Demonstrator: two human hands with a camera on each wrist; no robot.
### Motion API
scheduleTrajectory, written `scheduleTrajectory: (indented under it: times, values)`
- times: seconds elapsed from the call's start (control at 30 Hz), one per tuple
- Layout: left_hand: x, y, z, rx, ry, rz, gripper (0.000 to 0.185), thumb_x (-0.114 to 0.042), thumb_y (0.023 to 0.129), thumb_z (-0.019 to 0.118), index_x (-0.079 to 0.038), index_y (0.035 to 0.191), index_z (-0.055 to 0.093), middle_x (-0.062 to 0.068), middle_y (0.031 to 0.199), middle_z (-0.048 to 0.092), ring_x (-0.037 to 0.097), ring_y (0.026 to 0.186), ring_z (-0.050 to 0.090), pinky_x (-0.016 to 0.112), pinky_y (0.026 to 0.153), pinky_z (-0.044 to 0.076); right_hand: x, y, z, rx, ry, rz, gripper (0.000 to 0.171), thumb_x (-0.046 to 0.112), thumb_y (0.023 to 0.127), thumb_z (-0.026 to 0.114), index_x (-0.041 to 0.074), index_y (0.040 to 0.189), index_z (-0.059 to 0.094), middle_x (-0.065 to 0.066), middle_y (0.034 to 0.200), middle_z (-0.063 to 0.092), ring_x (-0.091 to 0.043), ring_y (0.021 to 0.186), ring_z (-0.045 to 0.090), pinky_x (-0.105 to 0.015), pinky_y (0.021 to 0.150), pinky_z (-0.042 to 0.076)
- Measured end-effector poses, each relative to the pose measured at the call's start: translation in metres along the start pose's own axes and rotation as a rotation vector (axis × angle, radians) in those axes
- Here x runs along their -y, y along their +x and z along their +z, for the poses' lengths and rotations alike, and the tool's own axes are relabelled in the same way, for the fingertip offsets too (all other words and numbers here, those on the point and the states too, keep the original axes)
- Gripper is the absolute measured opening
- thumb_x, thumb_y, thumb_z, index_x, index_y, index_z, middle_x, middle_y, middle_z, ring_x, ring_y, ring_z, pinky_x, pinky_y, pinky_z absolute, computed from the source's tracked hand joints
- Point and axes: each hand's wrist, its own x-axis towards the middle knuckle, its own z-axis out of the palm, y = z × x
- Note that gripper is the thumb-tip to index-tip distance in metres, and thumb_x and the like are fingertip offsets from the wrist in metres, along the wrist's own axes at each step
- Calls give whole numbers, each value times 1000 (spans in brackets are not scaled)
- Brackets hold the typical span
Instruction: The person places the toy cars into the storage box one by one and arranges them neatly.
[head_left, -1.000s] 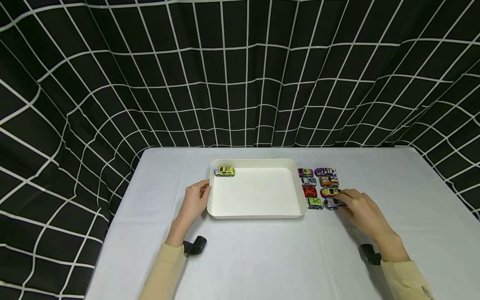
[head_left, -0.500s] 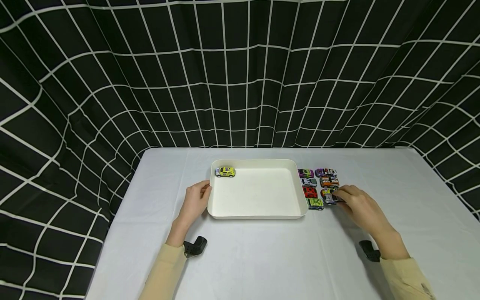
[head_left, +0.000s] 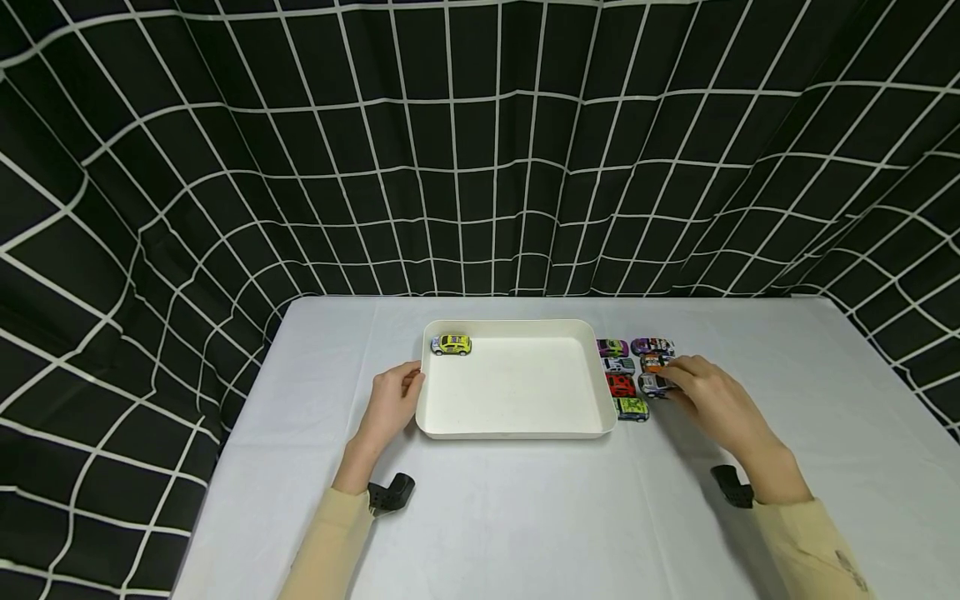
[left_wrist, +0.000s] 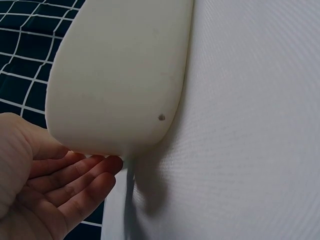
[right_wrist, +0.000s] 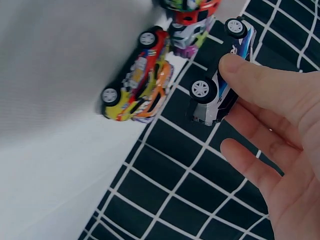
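My right hand (head_left: 708, 400) fingers (right_wrist: 260, 80) pinch the white toy car (right_wrist: 220, 85) thinly, so it could slip onto the parked cars (head_left: 626, 375); left hand (head_left: 390, 400), fingers straight, steadies the tray (head_left: 517, 429).

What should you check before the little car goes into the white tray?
1. Car held firmly: ok. The right hand pinches the white and blue car, lifted clear of the table.
2. Tray steadied: ok. The left hand touches the left wall of the white tray.
3. Room in the tray: ok. Only the yellow car sits inside, in the far left corner.
4. Neighbours clear: cannot tell. The red and yellow car lies close beside the lifted one.
5. Path to the tray: ok, probably. The red car and green car lie low between the hand and the tray.
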Motion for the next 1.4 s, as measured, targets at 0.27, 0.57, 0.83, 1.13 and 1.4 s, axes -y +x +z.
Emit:
scheduleTrajectory:
  times: [0.27,0.57,0.83,1.13,1.4]
  values:
    - [2,0,0,6,-2,-8,25,-2,92,54,12,112,60,20,89,66,22,77,63,26,64,54,3,13,-2,3,-1,-13,39,-10,59,79,-7,95,67,-18,91,62,-33,83,59,-46,69,51]
    - [2,1,-1,0,-5,-6,25,-2,92,54,12,111,60,19,88,66,21,76,63,26,63,54,8,29,0,29,9,3,35,-9,62,78,-6,95,67,-19,95,62,-33,88,59,-46,74,50]
    - [1,0,-1,-3,-1,8,24,0,91,54,13,110,60,18,86,66,22,75,63,26,62,54,14,45,4,45,13,-4,33,-8,64,78,-5,95,68,-18,95,63,-32,89,59,-44,75,51]
    - [2,1,-1,3,9,-6,25,-1,92,54,12,111,60,18,87,66,21,75,63,26,62,54,21,58,12,73,6,-25,31,-5,67,78,-5,96,68,-17,94,63,-31,89,59,-42,75,52]
    - [3,1,1,8,5,-8,25,-2,92,54,11,111,60,18,88,66,20,76,63,25,62,54,26,70,17,97,24,-19,27,-4,70,77,-3,95,69,-14,92,64,-30,88,59,-41,74,52]
